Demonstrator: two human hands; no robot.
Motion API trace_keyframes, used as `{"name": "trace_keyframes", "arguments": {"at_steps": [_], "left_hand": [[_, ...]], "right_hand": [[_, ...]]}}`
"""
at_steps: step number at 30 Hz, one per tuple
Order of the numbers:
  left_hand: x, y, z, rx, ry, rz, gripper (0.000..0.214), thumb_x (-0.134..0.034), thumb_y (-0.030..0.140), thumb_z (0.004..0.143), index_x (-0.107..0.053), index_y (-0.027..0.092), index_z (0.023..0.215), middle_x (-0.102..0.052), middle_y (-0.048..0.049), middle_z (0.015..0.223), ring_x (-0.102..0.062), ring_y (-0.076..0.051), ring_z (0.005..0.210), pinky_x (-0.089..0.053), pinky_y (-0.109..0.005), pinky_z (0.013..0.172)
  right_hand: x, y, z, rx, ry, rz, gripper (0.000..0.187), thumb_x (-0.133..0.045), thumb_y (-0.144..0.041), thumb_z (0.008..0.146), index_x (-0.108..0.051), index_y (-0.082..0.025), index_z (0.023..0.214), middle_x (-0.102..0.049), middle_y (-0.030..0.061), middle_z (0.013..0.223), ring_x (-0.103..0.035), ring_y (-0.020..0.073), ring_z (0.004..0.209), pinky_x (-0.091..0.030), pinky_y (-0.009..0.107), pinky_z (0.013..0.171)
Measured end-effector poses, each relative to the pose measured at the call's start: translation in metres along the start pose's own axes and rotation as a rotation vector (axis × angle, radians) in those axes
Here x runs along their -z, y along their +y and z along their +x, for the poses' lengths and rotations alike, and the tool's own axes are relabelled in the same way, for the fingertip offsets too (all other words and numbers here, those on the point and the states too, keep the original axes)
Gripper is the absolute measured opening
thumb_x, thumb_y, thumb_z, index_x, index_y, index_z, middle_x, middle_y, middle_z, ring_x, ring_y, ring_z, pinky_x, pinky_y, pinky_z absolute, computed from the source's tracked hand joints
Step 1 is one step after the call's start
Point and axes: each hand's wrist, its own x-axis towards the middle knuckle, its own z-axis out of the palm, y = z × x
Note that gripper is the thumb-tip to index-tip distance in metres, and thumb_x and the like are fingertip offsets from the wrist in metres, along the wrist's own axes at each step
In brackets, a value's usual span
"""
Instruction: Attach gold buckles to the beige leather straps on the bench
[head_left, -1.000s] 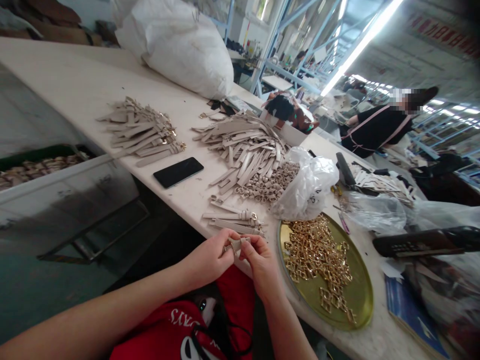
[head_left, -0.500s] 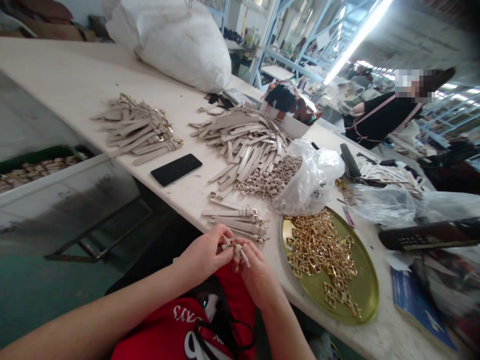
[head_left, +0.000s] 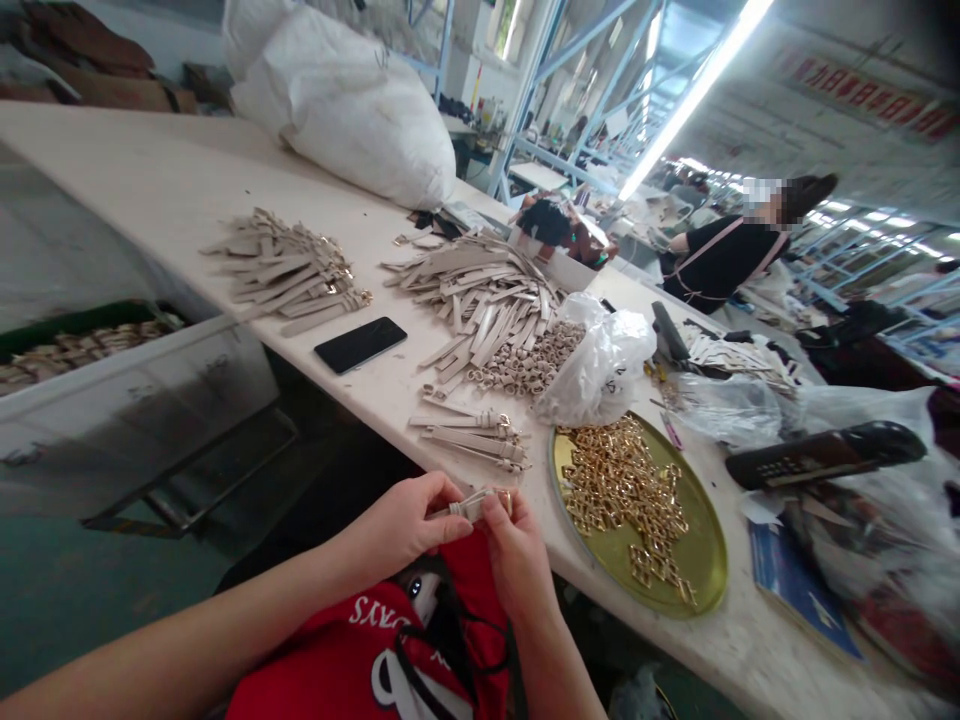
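Between my two hands, above my lap at the table's edge, is a light beige strap (head_left: pixel 471 506) with a gold buckle (head_left: pixel 505 499) at its right end. My left hand (head_left: pixel 420 515) pinches the strap's left part between thumb and fingers. At the buckle end, my right hand (head_left: pixel 513 540) is closed on the same strap, its thumb on top. Just beyond my hands lie several buckled straps (head_left: pixel 472 437) side by side. A round gold tray (head_left: pixel 709 575) to the right holds a heap of gold buckles (head_left: pixel 626 480).
Behind are a pile of loose straps (head_left: pixel 480 290), small beige loops (head_left: pixel 529 365) and a clear plastic bag (head_left: pixel 600 370). A phone (head_left: pixel 361 345) lies left, near more buckled straps (head_left: pixel 289 265). A black cylinder (head_left: pixel 825 455) sits right. Another person (head_left: pixel 727 260) stands farther back.
My hands have drawn slightly apart, and the strap now lies stretched between them with its buckle at the right. Earlier a short end stuck out by my right fingers. The view has shifted slightly.
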Motion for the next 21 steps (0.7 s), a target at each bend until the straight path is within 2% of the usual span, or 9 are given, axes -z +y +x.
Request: {"name": "trace_keyframes", "arguments": {"at_steps": [3,6,8,12,16,21], "left_hand": [[-0.001,0.003,-0.004,-0.012,0.003,-0.042,0.022,-0.058,0.033,0.071,-0.057,0.015,0.083,-0.056,0.0038,0.066,-0.048,-0.010,0.058,-0.034,-0.020,0.052],[-0.002,0.004,-0.005,-0.005,-0.011,-0.042,0.024,-0.058,0.033,0.071,-0.058,0.014,0.084,-0.058,0.0023,0.068,-0.049,-0.011,0.060,-0.036,-0.020,0.053],[-0.002,0.001,-0.005,0.012,-0.057,-0.062,0.027,-0.058,0.036,0.071,-0.059,0.014,0.087,-0.061,0.0005,0.071,-0.052,-0.013,0.063,-0.038,-0.021,0.055],[-0.004,-0.008,-0.001,0.033,-0.131,-0.151,0.033,-0.055,0.040,0.074,-0.059,0.013,0.093,-0.066,-0.0032,0.081,-0.058,-0.016,0.072,-0.043,-0.023,0.064],[-0.006,-0.009,0.008,0.062,-0.117,-0.182,0.029,-0.055,0.034,0.074,-0.057,0.012,0.093,-0.066,-0.0032,0.078,-0.060,-0.016,0.070,-0.045,-0.024,0.064],[-0.005,-0.009,0.019,0.074,-0.112,-0.001,0.025,-0.054,0.031,0.074,-0.059,0.013,0.091,-0.067,-0.0038,0.081,-0.060,-0.018,0.074,-0.044,-0.025,0.065]], "right_hand": [[-0.002,0.001,-0.005,0.115,0.084,-0.178,0.021,-0.063,-0.033,0.072,-0.047,-0.022,0.081,-0.047,-0.0069,0.066,-0.047,0.0086,0.058,-0.041,0.021,0.057],[0.000,-0.002,-0.009,0.111,-0.003,-0.338,0.025,-0.057,-0.036,0.075,-0.048,-0.021,0.093,-0.051,-0.0041,0.069,-0.049,0.0109,0.060,-0.041,0.023,0.058],[0.003,-0.003,-0.010,0.159,-0.035,-0.517,0.019,-0.053,-0.037,0.078,-0.050,-0.019,0.086,-0.049,-0.0034,0.064,-0.048,0.0117,0.058,-0.039,0.023,0.055],[0.005,0.005,-0.010,0.336,0.078,-0.837,0.017,-0.046,-0.035,0.083,-0.049,-0.019,0.079,-0.048,-0.0030,0.063,-0.046,0.0122,0.057,-0.035,0.024,0.054],[0.004,0.016,-0.005,0.321,0.150,-0.857,0.019,-0.039,-0.036,0.086,-0.046,-0.019,0.080,-0.047,-0.0035,0.061,-0.045,0.0123,0.054,-0.036,0.024,0.052],[0.006,0.024,0.006,0.297,0.218,-0.853,0.022,-0.038,-0.038,0.086,-0.046,-0.018,0.080,-0.048,-0.0027,0.063,-0.046,0.0129,0.056,-0.036,0.024,0.053]]}}
